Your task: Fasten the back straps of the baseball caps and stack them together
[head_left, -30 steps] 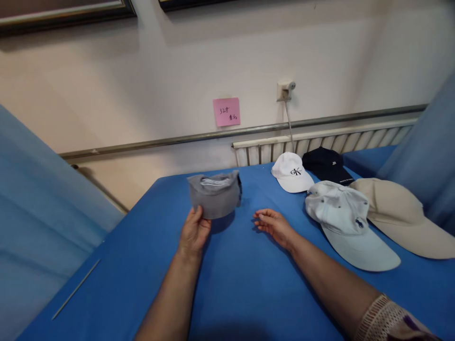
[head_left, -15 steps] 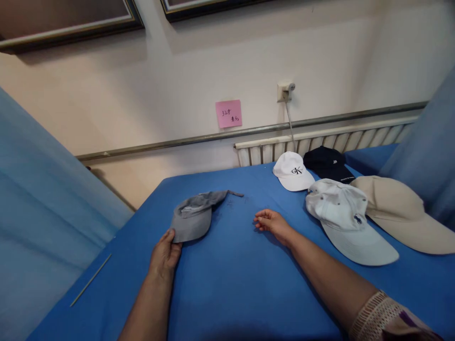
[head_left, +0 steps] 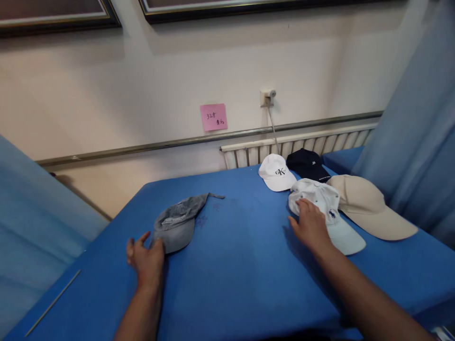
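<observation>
A grey cap [head_left: 179, 222] lies flattened on the blue tabletop [head_left: 241, 265], left of centre. My left hand [head_left: 145, 255] rests just in front of its brim, fingers loosely spread, touching the brim's edge. My right hand [head_left: 310, 225] lies on the pale white cap [head_left: 329, 215] at the right, fingers over its crown and brim. Behind that cap lie a white cap with a black logo [head_left: 276, 171], a black cap [head_left: 307, 164] and a beige cap [head_left: 369, 207].
Blue curtains hang at the left [head_left: 31, 213] and right [head_left: 415, 142]. A radiator [head_left: 295, 144] and a rail run along the wall behind the table. A pink note [head_left: 213, 117] and a wall socket [head_left: 267, 96] are above. A thin stick [head_left: 53, 303] lies at the table's left edge.
My left hand laid the grey cap down flat and let go of it. My right hand moved right from the bare table onto the pale white cap.
</observation>
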The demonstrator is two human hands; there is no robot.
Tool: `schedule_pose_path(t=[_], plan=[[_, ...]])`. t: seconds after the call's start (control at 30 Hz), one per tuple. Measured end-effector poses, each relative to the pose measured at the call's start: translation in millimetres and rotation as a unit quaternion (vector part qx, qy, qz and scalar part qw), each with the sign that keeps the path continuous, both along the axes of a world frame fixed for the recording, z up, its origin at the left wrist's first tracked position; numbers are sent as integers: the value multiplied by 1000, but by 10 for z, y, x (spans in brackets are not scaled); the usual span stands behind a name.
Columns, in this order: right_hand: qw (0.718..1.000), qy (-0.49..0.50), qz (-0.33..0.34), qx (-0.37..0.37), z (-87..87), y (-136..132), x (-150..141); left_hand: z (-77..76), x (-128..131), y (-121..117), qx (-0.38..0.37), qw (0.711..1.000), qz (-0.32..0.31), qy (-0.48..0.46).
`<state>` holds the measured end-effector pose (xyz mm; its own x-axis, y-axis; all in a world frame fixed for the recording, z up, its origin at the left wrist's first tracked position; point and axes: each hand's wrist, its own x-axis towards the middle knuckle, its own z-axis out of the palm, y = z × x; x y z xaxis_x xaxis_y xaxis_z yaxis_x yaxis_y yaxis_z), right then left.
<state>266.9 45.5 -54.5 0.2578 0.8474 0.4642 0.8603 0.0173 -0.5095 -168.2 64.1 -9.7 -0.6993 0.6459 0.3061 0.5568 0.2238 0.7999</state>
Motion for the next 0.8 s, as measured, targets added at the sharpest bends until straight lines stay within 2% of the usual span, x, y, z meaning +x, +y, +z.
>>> schedule_pose_path(t=[0.03, 0.1, 0.17, 0.27, 0.37, 0.47, 0.53, 0.6, 0.7, 0.8], plan=[[997, -55, -36, -26, -8, -23, 114, 41, 97, -2, 15, 999, -15, 37], [984, -142, -59, -88, -45, -42, 282, 95, 307, 7, 46, 993, -96, 50], [970, -197, -49, -136, -80, -38, 369, 106, 533, 27, 56, 978, -200, -2], [961, -233, -20, -147, -64, -46, 362, 62, 891, 61, 20, 950, -303, -71], [966, -230, 70, -91, 30, -121, 214, -15, 1239, 92, 15, 912, -381, -153], [953, -199, 228, -6, 110, -219, -5, -103, 1492, 123, 46, 858, -464, -215], [938, -164, 305, 36, 125, -227, -130, -173, 1563, 144, 49, 839, -507, -192], [934, -126, 329, 51, 119, -147, -206, -254, 1555, 164, 36, 833, -530, -155], [951, -78, 298, 29, 114, 110, -239, -376, 1460, 190, -8, 828, -551, -102], [970, -80, 229, -13, 146, 357, -295, -456, 1379, 220, -42, 816, -576, -21]])
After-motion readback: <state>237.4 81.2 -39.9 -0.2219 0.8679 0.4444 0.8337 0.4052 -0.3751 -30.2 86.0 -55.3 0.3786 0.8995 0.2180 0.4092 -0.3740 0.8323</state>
